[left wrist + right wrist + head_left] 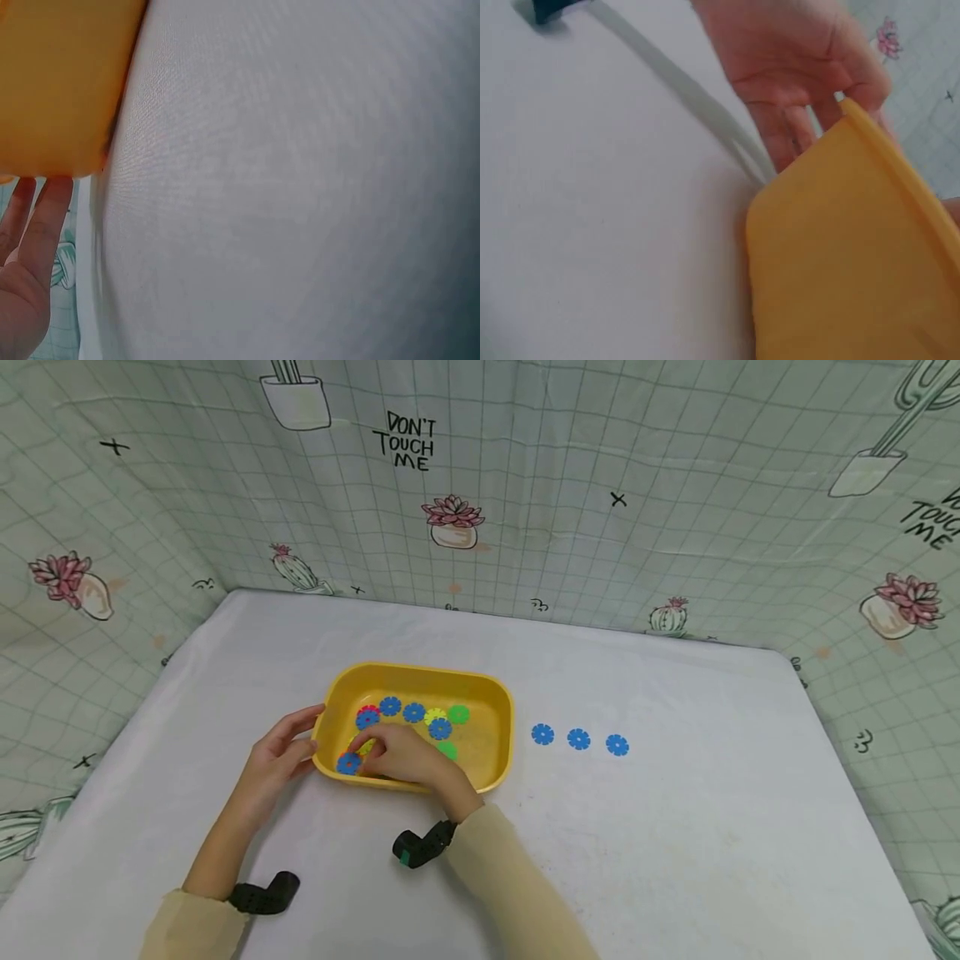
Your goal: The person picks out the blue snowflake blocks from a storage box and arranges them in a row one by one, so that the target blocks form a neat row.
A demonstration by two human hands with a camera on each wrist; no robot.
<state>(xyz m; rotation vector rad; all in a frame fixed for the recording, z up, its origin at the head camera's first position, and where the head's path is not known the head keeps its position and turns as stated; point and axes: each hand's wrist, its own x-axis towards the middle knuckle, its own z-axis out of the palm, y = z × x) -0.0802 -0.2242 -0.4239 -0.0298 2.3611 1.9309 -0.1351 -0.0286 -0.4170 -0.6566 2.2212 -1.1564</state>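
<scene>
A yellow plastic tray (420, 669) stands on the white-covered table, with small notched discs in blue, red, yellow and green lying in it. My left hand (281, 752) is at the tray's left end; in the left wrist view its fairly straight fingers (46, 217) touch the outer wall. Over the front wall, my right hand (408, 752) reaches into the tray. Its index finger and thumb are bent beside a blue disc (348, 764) in the front left corner; I cannot tell whether they grip it. The right wrist view shows mostly the tray's outside (855, 247).
Right of the tray, three blue discs lie in a spaced row: one nearest (543, 734), one in the middle (579, 739) and one farthest (617, 745). Patterned cloth (540, 527) hangs behind the table and along its sides. Each wrist wears a black camera mount (266, 895).
</scene>
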